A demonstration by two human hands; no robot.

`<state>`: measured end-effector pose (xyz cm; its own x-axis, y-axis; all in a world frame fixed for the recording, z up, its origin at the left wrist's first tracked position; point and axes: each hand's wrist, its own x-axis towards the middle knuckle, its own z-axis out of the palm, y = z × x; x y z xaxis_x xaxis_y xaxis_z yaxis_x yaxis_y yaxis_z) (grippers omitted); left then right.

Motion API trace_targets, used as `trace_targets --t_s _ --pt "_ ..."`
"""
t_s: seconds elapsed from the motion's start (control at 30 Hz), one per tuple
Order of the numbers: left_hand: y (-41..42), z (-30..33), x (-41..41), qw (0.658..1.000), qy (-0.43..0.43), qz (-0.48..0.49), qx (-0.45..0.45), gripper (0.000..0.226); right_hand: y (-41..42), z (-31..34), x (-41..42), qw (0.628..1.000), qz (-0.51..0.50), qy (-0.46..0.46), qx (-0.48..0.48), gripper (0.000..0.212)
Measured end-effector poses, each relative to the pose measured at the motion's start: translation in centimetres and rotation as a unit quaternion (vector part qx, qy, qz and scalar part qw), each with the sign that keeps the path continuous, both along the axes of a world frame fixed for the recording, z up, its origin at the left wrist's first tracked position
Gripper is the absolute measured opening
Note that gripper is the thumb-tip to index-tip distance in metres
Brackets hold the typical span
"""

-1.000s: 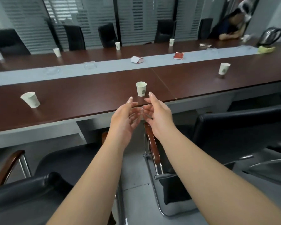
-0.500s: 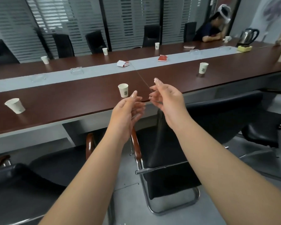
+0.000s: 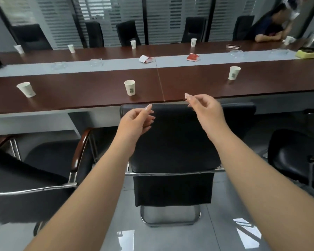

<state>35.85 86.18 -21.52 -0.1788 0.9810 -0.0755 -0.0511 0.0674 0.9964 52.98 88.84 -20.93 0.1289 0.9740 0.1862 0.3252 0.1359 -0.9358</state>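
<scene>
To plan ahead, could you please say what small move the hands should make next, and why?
Probably lower both onto the black chair's backrest and grip its top edge: the left hand and right hand hover beside it, loosely curled, holding nothing.

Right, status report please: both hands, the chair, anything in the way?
Left hand, right hand empty, fingers loosely curled. Chair just beyond them, not gripped. Nothing between.
</scene>
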Motion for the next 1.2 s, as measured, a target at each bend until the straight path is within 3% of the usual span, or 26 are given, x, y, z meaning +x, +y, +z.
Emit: trace_targets --t_s 0.13,0.23,0.3,0.37,0.43,0.53,0.7,0.93,1.2 --pt "0.8 0.3 1.1 0.986 0.159 0.029 0.035 0.011 1.3 -1.1 4.4 0.993 -0.072 -0.088 0.025 0.026" --pt "1.9 0.5 1.1 0.976 0.196 0.078 0.055 0.016 2.1 -2.5 7.3 0.978 -0.159 -0.139 0.004 0.046" --pt "3.1 0.1 0.8 0.974 0.199 0.093 0.057 0.023 2.7 -3.5 8.5 0.972 -0.197 -0.129 -0.024 0.064" --pt "4.2 -0.5 1.1 0.955 0.278 0.095 0.042 0.028 3.4 -4.5 9.1 0.966 -0.231 -0.101 -0.056 0.083" --pt "5.0 -1.1 1.6 0.929 0.356 0.102 0.003 0.036 4.0 -5.3 9.2 0.962 -0.252 -0.05 -0.094 0.1" --pt "6.2 -2.2 2.0 0.915 0.377 0.136 -0.04 0.051 4.9 -6.1 9.1 0.962 -0.24 0.045 -0.119 0.112" --pt "7.7 -4.5 2.8 0.884 0.442 0.154 -0.008 0.066 6.9 -6.5 9.1 0.962 -0.234 0.083 -0.112 0.115" --pt "9.9 -5.0 2.9 0.891 0.42 0.171 0.034 0.061 10.3 -6.8 9.0 0.961 -0.244 0.097 -0.086 0.114" --pt "11.9 -5.2 7.9 0.884 0.45 0.123 0.008 0.068 13.3 -7.1 14.3 0.964 -0.229 0.111 -0.078 0.106"
